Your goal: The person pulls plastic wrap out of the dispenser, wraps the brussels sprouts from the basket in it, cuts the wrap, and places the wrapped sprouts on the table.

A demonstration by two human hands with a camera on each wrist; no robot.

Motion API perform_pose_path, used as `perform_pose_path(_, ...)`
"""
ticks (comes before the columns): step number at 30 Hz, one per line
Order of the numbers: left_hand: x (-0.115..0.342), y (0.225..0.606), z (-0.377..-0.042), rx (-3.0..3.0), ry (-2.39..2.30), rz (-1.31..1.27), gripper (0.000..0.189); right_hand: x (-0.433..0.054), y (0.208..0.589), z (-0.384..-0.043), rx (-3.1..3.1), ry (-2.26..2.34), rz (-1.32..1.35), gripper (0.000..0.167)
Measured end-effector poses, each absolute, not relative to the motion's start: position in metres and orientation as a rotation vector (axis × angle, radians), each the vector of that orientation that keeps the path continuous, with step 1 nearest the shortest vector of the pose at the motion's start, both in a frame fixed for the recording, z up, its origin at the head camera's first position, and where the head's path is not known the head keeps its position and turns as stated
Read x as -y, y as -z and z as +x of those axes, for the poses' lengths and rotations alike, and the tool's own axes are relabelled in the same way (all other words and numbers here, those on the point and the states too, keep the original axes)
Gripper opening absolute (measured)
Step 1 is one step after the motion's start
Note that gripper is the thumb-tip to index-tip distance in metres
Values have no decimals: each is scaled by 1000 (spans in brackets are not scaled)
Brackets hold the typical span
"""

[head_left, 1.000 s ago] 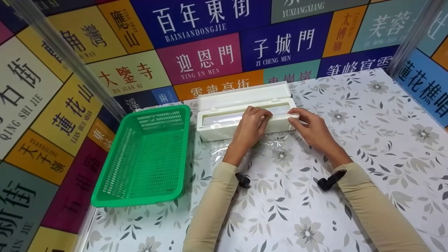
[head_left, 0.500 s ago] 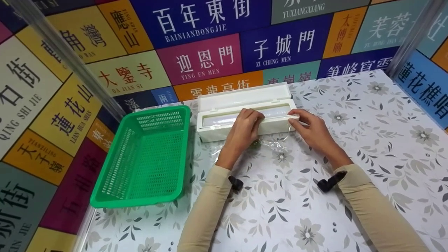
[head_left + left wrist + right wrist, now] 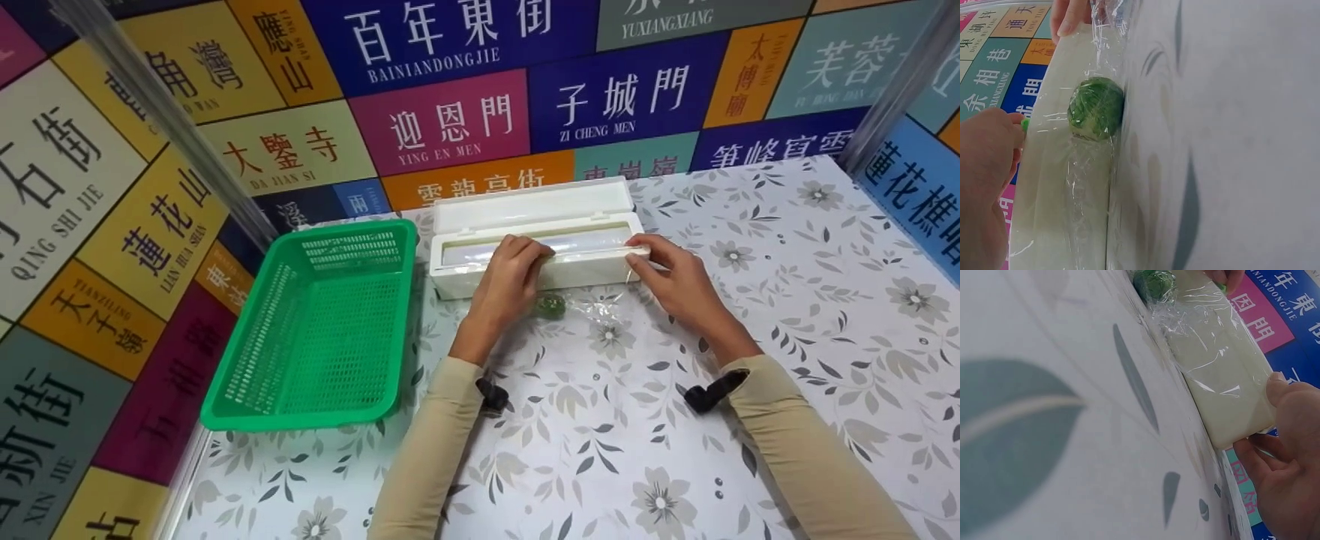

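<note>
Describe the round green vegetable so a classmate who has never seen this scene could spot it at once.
On the floral tabletop, right of the green basket, stands a long white cling film dispenser with its lid up. In front of it, beside the left hand, sits the vegetable with clear film over it. The basket is green too, but only this is a small leafy ball.

Head cam looked forward and down from above, wide enough for table point(image 3: 585, 480), basket point(image 3: 334, 345) and box point(image 3: 589, 275). Wrist cams sat low and close, facing the box front, rolled opposite ways; both caught vegetable point(image 3: 1096, 108) and film point(image 3: 1085, 174), vegetable at top edge on right
</note>
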State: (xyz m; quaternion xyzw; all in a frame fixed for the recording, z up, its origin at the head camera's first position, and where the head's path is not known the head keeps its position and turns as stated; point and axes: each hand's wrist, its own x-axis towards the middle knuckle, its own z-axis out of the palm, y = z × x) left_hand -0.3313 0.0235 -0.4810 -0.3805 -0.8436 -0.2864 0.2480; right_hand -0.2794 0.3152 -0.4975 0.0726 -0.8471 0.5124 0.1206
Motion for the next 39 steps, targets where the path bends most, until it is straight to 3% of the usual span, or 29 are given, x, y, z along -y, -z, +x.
perform_pose_path(6,-18,482,-333,2294,769,-1052,18,-321,507,-286,2477,-1494,215,37)
perform_pose_path(13,-9,481,-334,2313,765,-1035,17,-312,486,-274,2495,-1486,193,36)
perform_pose_path(26,1,480,-332,2335,758,-1019,18,-321,506,-286,2488,-1441,259,34)
perform_pose_path(39,29,484,-327,2337,785,-863,15,-321,505,-287,2494,-1452,226,33)
